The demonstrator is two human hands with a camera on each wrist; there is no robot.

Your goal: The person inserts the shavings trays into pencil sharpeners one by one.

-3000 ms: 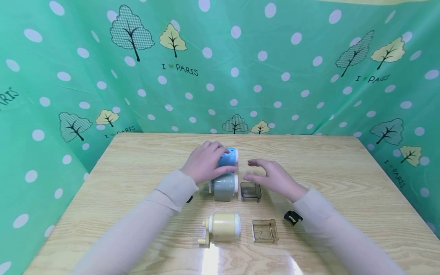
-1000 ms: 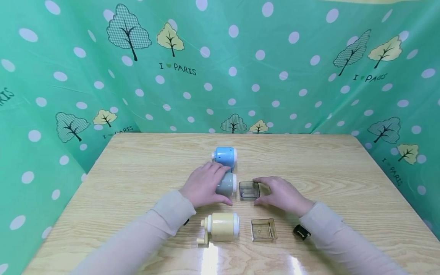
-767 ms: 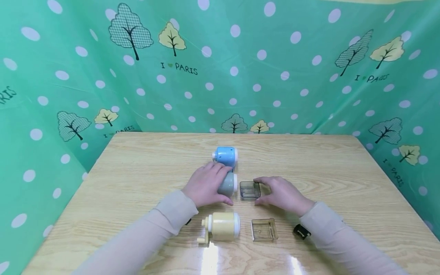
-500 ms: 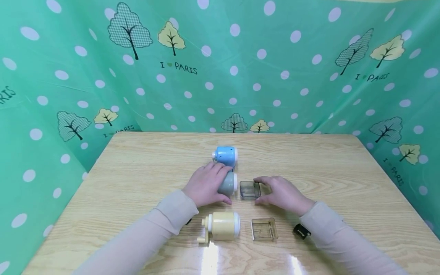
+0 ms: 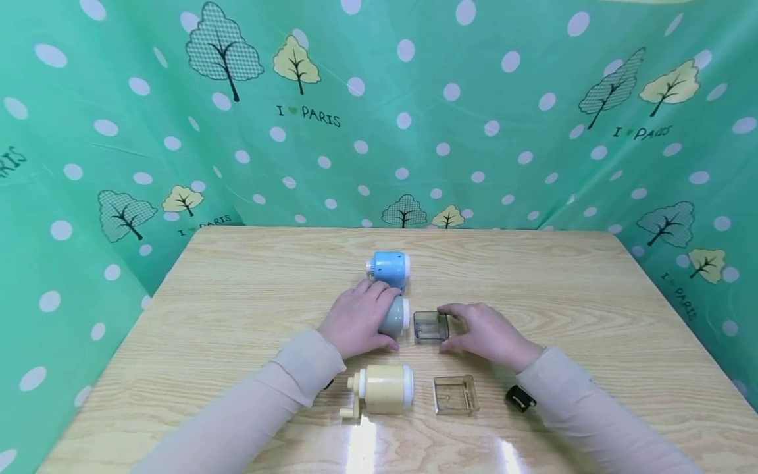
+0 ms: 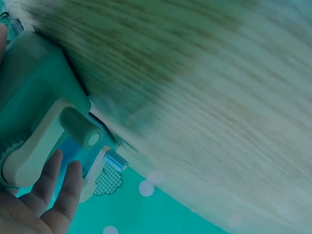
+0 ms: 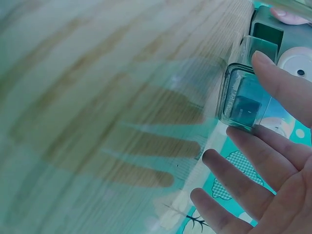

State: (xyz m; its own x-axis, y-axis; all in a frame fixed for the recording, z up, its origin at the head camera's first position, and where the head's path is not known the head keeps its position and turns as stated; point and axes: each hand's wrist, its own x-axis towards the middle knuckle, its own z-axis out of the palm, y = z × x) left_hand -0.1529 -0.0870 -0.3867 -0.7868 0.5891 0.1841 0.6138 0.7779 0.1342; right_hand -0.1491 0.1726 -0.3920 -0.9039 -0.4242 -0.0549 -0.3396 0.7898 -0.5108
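Note:
My left hand [image 5: 359,317] grips a grey-green hand-crank pencil sharpener [image 5: 393,318] lying in the middle of the table. The left wrist view shows its pale crank [image 6: 39,141] near my fingers. With thumb and forefinger at its two sides, my right hand [image 5: 482,334] pinches a smoky clear shavings drawer [image 5: 430,328]. That drawer lies just right of the sharpener's white end, apart from its body. In the right wrist view the drawer [image 7: 243,100] faces a dark slot [image 7: 267,33] in the sharpener, while the other fingers are spread.
Behind the grey-green sharpener lies a blue pencil sharpener [image 5: 389,267]. Nearer me are a yellow pencil sharpener [image 5: 385,390] and an amber clear drawer [image 5: 454,395]. A small black object [image 5: 520,399] sits by my right sleeve. A green patterned curtain [image 5: 503,131] hangs behind the table [image 5: 237,283].
Since 3 seconds ago, my left hand has moved from the blue sharpener to the grey-green one, and my right hand has come nearer to me, onto the smoky drawer. Both are nearly still lately.

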